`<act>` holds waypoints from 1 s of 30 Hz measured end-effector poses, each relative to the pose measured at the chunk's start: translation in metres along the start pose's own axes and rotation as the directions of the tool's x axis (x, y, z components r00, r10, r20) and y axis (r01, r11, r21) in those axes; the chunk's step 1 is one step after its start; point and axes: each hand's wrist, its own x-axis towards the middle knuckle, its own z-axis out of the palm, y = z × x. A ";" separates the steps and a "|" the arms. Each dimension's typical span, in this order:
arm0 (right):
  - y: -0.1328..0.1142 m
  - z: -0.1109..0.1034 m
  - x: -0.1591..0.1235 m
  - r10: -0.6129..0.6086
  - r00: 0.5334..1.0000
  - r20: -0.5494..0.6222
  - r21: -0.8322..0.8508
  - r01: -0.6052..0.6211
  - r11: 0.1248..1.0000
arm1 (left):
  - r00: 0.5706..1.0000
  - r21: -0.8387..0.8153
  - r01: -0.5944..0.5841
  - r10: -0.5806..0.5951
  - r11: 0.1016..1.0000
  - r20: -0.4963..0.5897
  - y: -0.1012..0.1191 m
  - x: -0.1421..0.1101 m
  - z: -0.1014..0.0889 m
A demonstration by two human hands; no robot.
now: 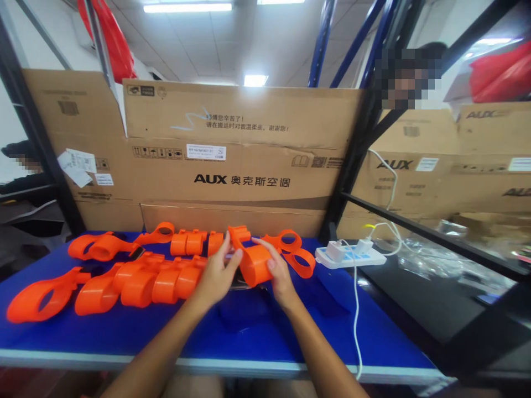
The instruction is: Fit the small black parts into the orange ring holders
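Both of my hands hold one orange plastic ring-shaped part [255, 266] above the middle of the blue table. My left hand [219, 271] grips its narrow tab end, thumb and fingers pressed together. On the far side, my right hand [281, 276] has its fingers closed round the wide ring. More orange ring parts [139, 282] lie in rows to the left, some standing side by side. Two further orange rings [301, 261] rest just behind my right hand. Something dark and flat under the held part is mostly hidden.
A white power strip [352, 255] with plugged-in chargers sits at the table's right, its cable [357, 326] hanging over the front edge. Large cardboard [244, 160] stands behind the blue table [257, 342]. Black rack posts flank it. Clear plastic wrap [435, 260] lies at right; people are visible beyond.
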 end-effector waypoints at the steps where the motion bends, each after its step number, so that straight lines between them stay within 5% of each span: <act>1: 0.002 -0.001 0.000 -0.001 1.000 -0.029 -0.009 0.000 1.000 | 0.998 0.086 -0.039 0.035 0.996 0.050 0.007 -0.007 -0.007; 4: 0.007 -0.002 0.001 0.009 0.997 -0.079 -0.050 -0.013 0.999 | 0.969 0.438 -0.235 0.175 0.867 0.174 0.028 -0.025 -0.048; 7: 0.008 0.000 0.001 0.033 0.997 -0.073 -0.070 -0.038 0.997 | 0.950 0.696 -0.312 0.234 0.647 0.208 0.040 -0.039 -0.118; 13: 0.003 0.010 0.004 0.099 0.995 -0.015 -0.069 -0.100 0.993 | 0.989 0.959 -0.087 0.141 0.268 0.050 0.025 -0.070 -0.305; 17: 0.005 0.016 0.006 0.126 0.992 0.008 -0.063 -0.125 0.990 | 0.998 0.986 0.066 0.007 0.156 -0.068 0.008 -0.101 -0.387; 20: 0.004 0.019 0.007 0.135 0.991 0.024 -0.054 -0.134 0.990 | 0.994 0.973 0.084 -0.093 0.214 -0.065 -0.004 -0.118 -0.403; 24: -0.004 0.029 0.005 0.185 0.981 0.052 -0.071 -0.181 0.981 | 0.989 0.958 0.110 -0.121 0.263 -0.081 -0.015 -0.122 -0.393; 30: -0.013 0.071 -0.008 0.307 0.944 0.122 -0.165 -0.286 0.944 | 0.986 0.974 0.138 -0.116 0.182 -0.118 -0.017 -0.114 -0.377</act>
